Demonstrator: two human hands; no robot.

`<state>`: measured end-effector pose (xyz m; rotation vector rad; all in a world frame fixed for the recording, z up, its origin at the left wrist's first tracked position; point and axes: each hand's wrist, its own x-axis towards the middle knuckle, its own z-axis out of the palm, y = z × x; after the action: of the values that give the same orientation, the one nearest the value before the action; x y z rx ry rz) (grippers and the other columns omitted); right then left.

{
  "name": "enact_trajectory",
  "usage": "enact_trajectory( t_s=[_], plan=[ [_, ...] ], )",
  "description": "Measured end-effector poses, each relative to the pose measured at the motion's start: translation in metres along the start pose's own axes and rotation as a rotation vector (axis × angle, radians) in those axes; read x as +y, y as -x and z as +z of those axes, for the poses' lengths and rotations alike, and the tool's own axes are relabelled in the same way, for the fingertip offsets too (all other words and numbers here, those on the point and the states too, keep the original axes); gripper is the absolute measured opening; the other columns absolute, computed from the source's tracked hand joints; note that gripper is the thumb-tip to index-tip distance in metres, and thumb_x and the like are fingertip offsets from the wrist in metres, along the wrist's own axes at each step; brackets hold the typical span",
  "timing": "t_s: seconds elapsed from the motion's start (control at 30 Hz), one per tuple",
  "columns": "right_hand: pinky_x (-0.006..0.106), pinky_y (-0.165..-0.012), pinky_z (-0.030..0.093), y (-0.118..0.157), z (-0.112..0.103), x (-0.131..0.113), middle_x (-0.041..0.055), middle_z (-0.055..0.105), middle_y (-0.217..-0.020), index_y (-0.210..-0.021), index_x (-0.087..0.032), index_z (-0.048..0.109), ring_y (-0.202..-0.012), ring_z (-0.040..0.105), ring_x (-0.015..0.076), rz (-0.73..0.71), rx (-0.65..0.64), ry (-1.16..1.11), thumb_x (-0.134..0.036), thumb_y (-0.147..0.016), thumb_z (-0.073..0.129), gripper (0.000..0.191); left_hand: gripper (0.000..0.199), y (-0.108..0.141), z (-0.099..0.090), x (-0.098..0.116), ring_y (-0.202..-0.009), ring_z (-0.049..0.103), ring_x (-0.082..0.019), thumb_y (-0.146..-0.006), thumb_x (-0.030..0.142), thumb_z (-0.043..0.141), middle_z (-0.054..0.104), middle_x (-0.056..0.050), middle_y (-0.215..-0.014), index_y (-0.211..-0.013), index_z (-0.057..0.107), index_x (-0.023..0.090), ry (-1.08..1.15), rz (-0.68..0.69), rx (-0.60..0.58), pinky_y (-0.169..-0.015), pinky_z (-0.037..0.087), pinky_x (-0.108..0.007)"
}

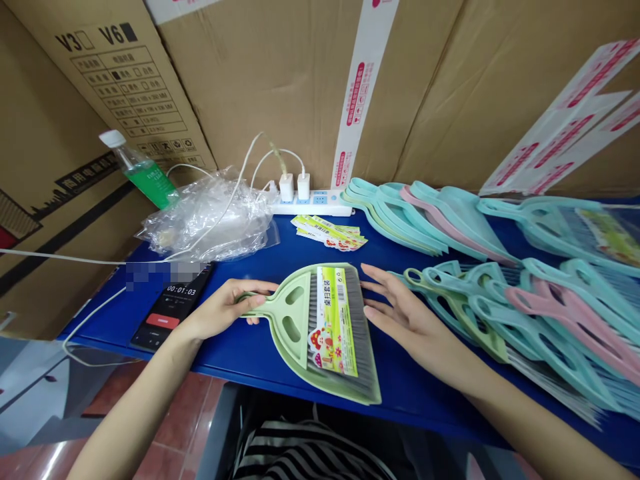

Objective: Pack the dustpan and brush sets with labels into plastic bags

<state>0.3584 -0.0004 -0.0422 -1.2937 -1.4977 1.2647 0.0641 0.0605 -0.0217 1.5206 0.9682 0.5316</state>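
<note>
A light green dustpan (320, 390) with a matching hand brush (367, 333) nested in it lies before me, handles pointing left. On the brush's grey bristles rests a printed label card (334, 327). My left hand (227, 310) is closed around the two stacked handles, thumb on top. Beside the dustpan's right edge, my right hand (400, 307) has its fingers stretched out and apart, holding nothing. Whether its fingertips touch the bristles, I cannot tell.
Blue, green and pink brushes (530, 320) are heaped at right, with stacked dustpans (430, 213) behind. Label cards (330, 233) lie near a power strip (315, 202). Clear plastic bags (215, 220), a bottle (145, 173) and a phone (173, 307) are at left. Cardboard boxes (280, 87) stand behind.
</note>
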Motion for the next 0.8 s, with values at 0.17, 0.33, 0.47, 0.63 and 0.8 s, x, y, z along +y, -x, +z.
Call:
enact_trajectory(
  t_s=[0.17, 0.33, 0.47, 0.63, 0.8],
  plan=[
    [0.049, -0.101, 0.046, -0.002, 0.001, -0.004, 0.0130, 0.039, -0.151, -0.150, -0.032, 0.024, -0.128, 0.050, 0.0292, 0.166, -0.063, -0.274, -0.055, -0.082, 0.061, 0.081, 0.042, -0.001, 0.000, -0.001, -0.057, 0.050, -0.009, -0.080, 0.044, 0.069, 0.070, -0.005, -0.082, -0.110, 0.071, 0.015, 0.030, 0.018, 0.013, -0.053, 0.045, -0.021],
    [0.045, -0.093, 0.050, -0.002, 0.005, -0.008, 0.0103, 0.052, -0.142, -0.154, -0.036, -0.005, -0.116, 0.060, 0.0254, 0.288, -0.191, -0.492, -0.050, -0.078, 0.068, 0.106, 0.042, -0.003, 0.002, -0.003, -0.059, 0.052, -0.010, -0.082, 0.043, 0.068, 0.070, -0.006, -0.082, -0.112, 0.069, 0.014, 0.028, 0.010, -0.007, -0.054, 0.045, -0.021],
    [0.043, -0.089, 0.052, -0.003, 0.007, -0.006, 0.0057, 0.056, -0.139, -0.149, -0.042, -0.018, -0.110, 0.063, 0.0225, 0.254, -0.170, -0.506, -0.046, -0.077, 0.072, 0.115, 0.043, -0.003, 0.003, -0.004, -0.059, 0.053, -0.010, -0.082, 0.046, 0.068, 0.069, -0.005, -0.082, -0.111, 0.070, 0.015, 0.047, 0.015, -0.002, -0.054, 0.045, -0.021],
    [0.044, -0.096, 0.049, -0.005, 0.008, -0.001, 0.0060, 0.060, -0.134, -0.147, -0.036, 0.036, -0.112, 0.062, 0.0241, 0.200, -0.171, -0.457, -0.050, -0.075, 0.073, 0.083, 0.041, -0.002, 0.004, 0.001, -0.059, 0.054, -0.010, -0.082, 0.048, 0.068, 0.069, -0.004, -0.080, -0.108, 0.071, 0.016, 0.060, -0.004, 0.033, -0.056, 0.047, -0.022],
    [0.047, -0.097, 0.049, -0.006, 0.008, 0.003, 0.0067, 0.068, -0.119, -0.114, -0.027, 0.067, -0.110, 0.063, 0.0271, 0.174, -0.131, -0.394, -0.050, -0.071, 0.076, 0.049, 0.037, -0.001, 0.005, 0.005, -0.060, 0.054, -0.010, -0.081, 0.044, 0.069, 0.069, -0.003, -0.080, -0.105, 0.070, 0.016, 0.073, 0.000, 0.036, -0.059, 0.047, -0.022]
  ],
)
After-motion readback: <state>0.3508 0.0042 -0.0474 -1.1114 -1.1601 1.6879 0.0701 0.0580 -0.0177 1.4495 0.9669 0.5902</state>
